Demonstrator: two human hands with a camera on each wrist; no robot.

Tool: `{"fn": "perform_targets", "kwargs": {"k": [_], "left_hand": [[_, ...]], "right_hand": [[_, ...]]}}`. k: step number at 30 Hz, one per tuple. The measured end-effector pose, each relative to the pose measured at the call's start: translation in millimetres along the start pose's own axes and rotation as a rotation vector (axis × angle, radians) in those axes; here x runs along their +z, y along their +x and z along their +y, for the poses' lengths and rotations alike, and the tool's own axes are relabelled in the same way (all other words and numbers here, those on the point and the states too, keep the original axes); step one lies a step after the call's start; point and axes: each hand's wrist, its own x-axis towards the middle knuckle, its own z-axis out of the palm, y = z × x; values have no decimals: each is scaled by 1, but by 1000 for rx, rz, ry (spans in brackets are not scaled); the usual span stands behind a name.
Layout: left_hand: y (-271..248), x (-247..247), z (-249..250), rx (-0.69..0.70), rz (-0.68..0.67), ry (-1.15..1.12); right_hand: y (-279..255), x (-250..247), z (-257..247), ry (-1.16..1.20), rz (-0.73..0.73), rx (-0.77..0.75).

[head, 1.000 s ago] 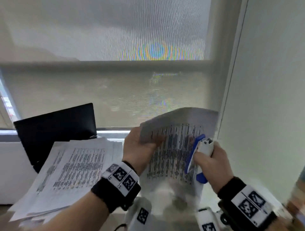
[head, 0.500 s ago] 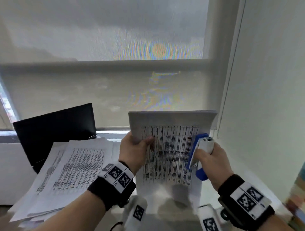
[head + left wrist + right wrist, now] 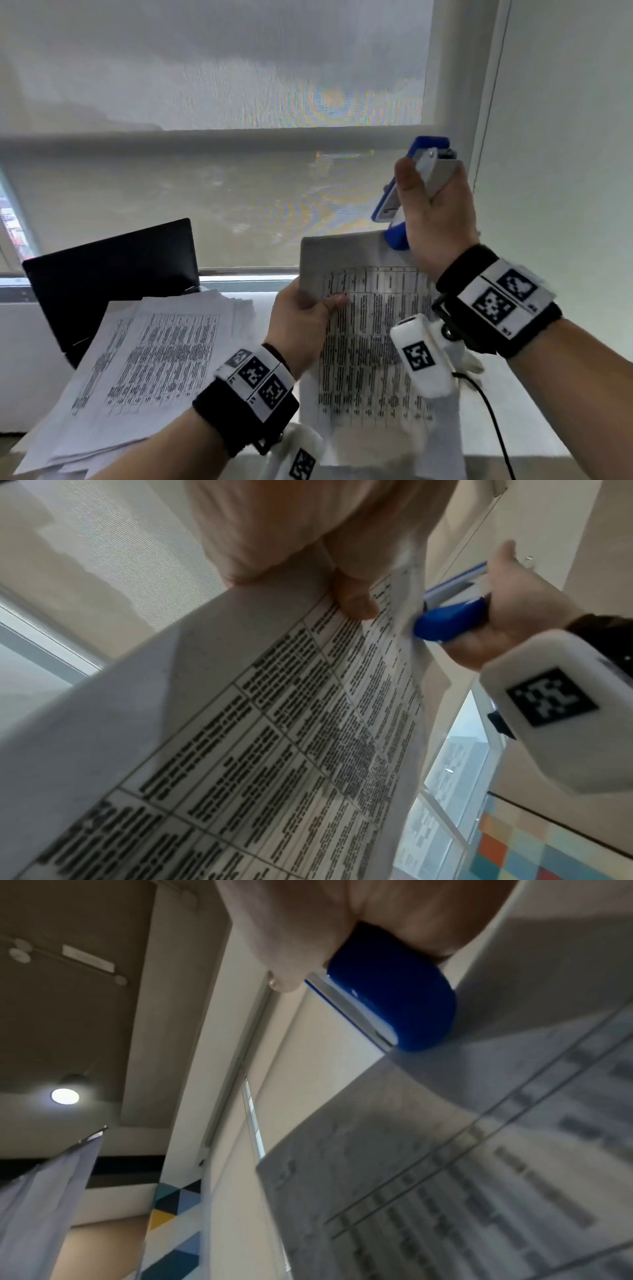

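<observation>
My left hand (image 3: pixel 305 318) pinches the upper left edge of a printed sheaf of paper (image 3: pixel 370 342) held upright in front of me, thumb on the printed side. The same paper (image 3: pixel 274 737) fills the left wrist view, with the thumb (image 3: pixel 352 599) on it. My right hand (image 3: pixel 431 205) grips a blue and white stapler (image 3: pixel 411 192) raised above the paper's top right corner, its blue tail end near that corner. In the right wrist view the stapler's blue end (image 3: pixel 394 999) sits beside the paper's edge (image 3: pixel 445 1150).
A loose stack of printed sheets (image 3: pixel 147 370) lies on the desk at left, partly over a black laptop (image 3: pixel 109 274). A window with a grey roller blind (image 3: pixel 205 85) is ahead. A white wall (image 3: pixel 565 137) stands close on the right. A black cable (image 3: pixel 493 421) hangs from my right wrist.
My right hand has lifted the stapler from the paper's right edge up above its top right corner. The left hand keeps holding the paper, which has straightened and sits lower.
</observation>
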Motion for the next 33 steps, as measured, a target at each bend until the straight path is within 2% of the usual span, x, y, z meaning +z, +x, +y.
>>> {"fn": "perform_targets", "kwargs": {"k": [3, 7, 12, 15, 17, 19, 23, 27, 28, 30, 32, 33], "left_hand": [[-3, 4, 3, 24, -27, -14], [-9, 8, 9, 86, -99, 1], [-14, 7, 11, 150, -154, 32], [-16, 2, 10, 130, -172, 78], [-15, -1, 7, 76, -150, 136], [-16, -6, -2, -40, -120, 159], [-10, -38, -24, -280, -19, 80], [17, -100, -31, -456, 159, 113], [28, -120, -31, -460, 185, 192], [49, -160, -25, -462, 176, 565], [64, -187, -15, -519, 99, 953], [68, -194, -10, -531, 3, 1168]], "right_hand": [[-5, 10, -7, 32, -98, -13], [-12, 23, -18, -112, -162, -144], [-12, 36, -19, -100, -88, -165], [-11, 41, -15, -137, -120, -148], [-10, 44, -7, -171, -126, -84], [-8, 45, -3, -108, -73, 25], [-3, 30, 5, -62, 34, 170], [-22, 4, 42, -234, -96, 337], [-32, -2, 56, -312, -165, 404], [-56, -11, 84, -456, -327, 542], [-76, -16, 107, -521, -508, 658], [-85, -16, 115, -573, -610, 704]]}}
